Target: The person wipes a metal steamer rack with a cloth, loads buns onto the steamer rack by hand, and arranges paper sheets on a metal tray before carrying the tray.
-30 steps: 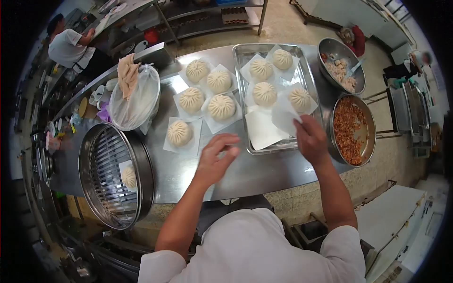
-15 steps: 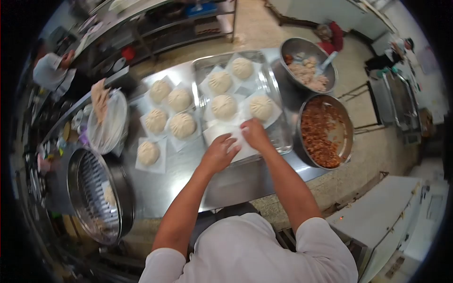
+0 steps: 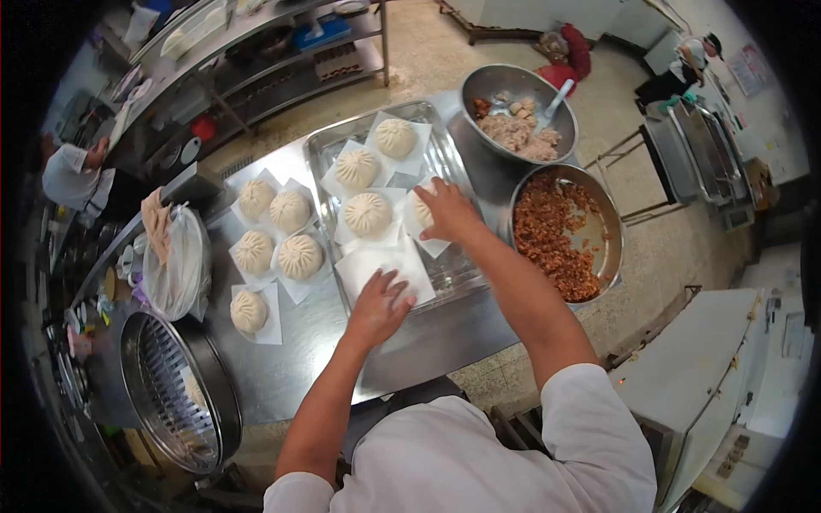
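Beige floor [image 3: 419, 51] of a kitchen lies beyond the steel table [image 3: 308, 333]. We read our clock from the middle of the metal tray [image 3: 440, 267] on this table, with twelve o'clock toward the top of the view. Inside the tray we count four pleated buns [image 3: 368, 214], each with white paper [image 3: 419, 145] below it. The right hand [image 3: 451, 212] lies over the bun [image 3: 420, 212] at three o'clock, its fingers spread; because the hand covers much of this bun, we cannot tell if it grips or only touches. At six o'clock in the tray are bare paper sheets [image 3: 406, 263], and the left hand [image 3: 380, 308] reaches onto their near part with loose, parted fingers, grasping nothing.

Outside the tray, five more buns [image 3: 299, 256] stand on papers between eight and nine o'clock. Farther out, at eight o'clock, we see a round steamer [image 3: 221, 402] with one pale bun [image 3: 195, 386] inside. At two o'clock is a metal bowl [image 3: 509, 81] with a meat mixture [image 3: 513, 132], and at three o'clock a round pan [image 3: 586, 235] of reddish filling [image 3: 552, 248]. Away from the table, one person [image 3: 81, 179] is at nine o'clock, another person [image 3: 688, 64] at two o'clock, and a steel shelf [image 3: 372, 56] at eleven o'clock.
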A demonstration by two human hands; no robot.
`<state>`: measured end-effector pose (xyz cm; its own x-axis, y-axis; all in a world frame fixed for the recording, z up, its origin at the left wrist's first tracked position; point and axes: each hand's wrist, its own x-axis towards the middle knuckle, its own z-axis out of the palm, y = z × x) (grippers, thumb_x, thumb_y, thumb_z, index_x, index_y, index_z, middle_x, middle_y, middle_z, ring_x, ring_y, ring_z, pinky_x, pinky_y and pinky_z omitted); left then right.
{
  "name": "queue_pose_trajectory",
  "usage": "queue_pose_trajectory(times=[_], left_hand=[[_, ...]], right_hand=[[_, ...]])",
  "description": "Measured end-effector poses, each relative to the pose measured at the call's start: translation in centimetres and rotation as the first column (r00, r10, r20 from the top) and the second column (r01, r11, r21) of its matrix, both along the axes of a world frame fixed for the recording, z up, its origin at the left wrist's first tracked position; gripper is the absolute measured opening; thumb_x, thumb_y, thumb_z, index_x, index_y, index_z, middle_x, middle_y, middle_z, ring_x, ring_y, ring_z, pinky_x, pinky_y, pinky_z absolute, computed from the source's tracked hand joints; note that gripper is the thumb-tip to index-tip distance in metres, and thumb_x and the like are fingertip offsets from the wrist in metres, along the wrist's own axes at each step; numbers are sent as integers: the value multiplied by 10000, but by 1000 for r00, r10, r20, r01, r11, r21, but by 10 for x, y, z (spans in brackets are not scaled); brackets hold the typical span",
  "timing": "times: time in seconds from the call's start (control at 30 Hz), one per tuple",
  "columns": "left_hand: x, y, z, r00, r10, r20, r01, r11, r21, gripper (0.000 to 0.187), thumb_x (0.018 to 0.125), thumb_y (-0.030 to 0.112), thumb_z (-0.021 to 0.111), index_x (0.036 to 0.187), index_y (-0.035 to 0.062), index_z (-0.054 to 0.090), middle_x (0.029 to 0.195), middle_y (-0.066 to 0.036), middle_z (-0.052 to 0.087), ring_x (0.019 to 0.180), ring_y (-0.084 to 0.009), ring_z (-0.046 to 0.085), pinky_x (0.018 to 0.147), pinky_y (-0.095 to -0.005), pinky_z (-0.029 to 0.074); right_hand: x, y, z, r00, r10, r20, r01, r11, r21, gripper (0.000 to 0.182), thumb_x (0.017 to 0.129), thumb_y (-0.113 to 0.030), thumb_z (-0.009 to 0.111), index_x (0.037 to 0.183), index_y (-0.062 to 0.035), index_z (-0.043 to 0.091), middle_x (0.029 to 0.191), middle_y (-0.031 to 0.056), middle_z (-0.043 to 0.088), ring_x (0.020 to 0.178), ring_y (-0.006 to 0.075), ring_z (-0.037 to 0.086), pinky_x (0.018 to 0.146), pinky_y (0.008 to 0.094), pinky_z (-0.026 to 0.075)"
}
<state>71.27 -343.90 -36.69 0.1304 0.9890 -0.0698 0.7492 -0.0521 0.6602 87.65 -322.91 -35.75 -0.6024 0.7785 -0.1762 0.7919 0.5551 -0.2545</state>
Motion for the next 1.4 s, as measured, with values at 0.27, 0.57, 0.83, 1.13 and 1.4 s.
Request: queue_pose_trajectory(times=[0.27,0.57,0.83,1.13,1.4], left_hand=[[-8,-10,-9,988,-32,-153,9,989,-146,552,962,541,478,1188,84,690,1472,-174,430,1418,-428,283,1156,-562,212],[-9,10,-1,793,363,489,-268,929,-254,643,958,566,501,1285,21,600,1422,-185,485,1371,-381,379,1126,-423,320],[1,41,38,-351,572,741,176,818,-548,1001,864,809,315,1472,14,336,1463,-176,438,1327,-319,460,1106,-464,366],[-84,-90,63,-609,194,769,28,974,-224,1120,762,877,360,1528,70,240,1526,-155,361,1371,-329,412,1130,-490,343],[-188,-230,71,-509,126,851,-328,886,-328,1160,715,880,439,1533,85,228,1542,-112,344,1403,-282,370,1152,-451,321]], right_hand=[[0,31,-14,999,32,-20,-33,999,-23,869,596,-331,871,1376,-186,517,1325,183,486,1209,385,500,966,477,482],[33,39,9,577,-687,-442,-214,395,-893,583,770,-124,779,1281,-27,516,1148,95,610,1053,202,611,893,356,508],[8,-67,85,680,-420,-601,-108,754,-648,694,711,-143,832,1315,-49,504,1240,117,571,1130,246,578,963,374,477],[-89,-185,142,786,-202,-584,-140,862,-487,891,681,-252,857,1439,-95,417,1331,162,481,1201,340,508,933,407,485],[-268,-321,125,779,346,-523,-449,890,-81,933,642,-318,886,1432,-107,435,1373,262,424,1231,444,468,1014,497,418]])
